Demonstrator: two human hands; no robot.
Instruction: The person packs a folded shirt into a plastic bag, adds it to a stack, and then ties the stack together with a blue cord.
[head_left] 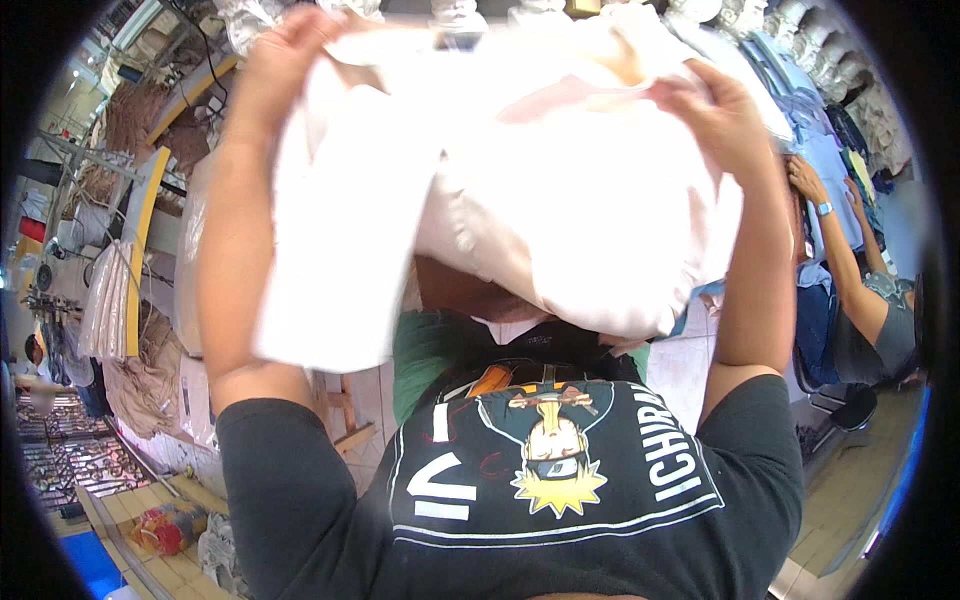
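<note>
Overhead, I see both arms raised, pale pink soft cotton garment [520, 190] stretched between them at head height, hem drooping toward chest. Left hand [285, 60] closed around upper left edge, fingers bunched into fabric. Right hand [715, 115] pinching upper right edge, fingers curled over cloth. I judge grip at two top points lets cloth hang open. Co-worker's arm [850, 270] reaches toward stacked folded clothes [810, 110], far right.
</note>
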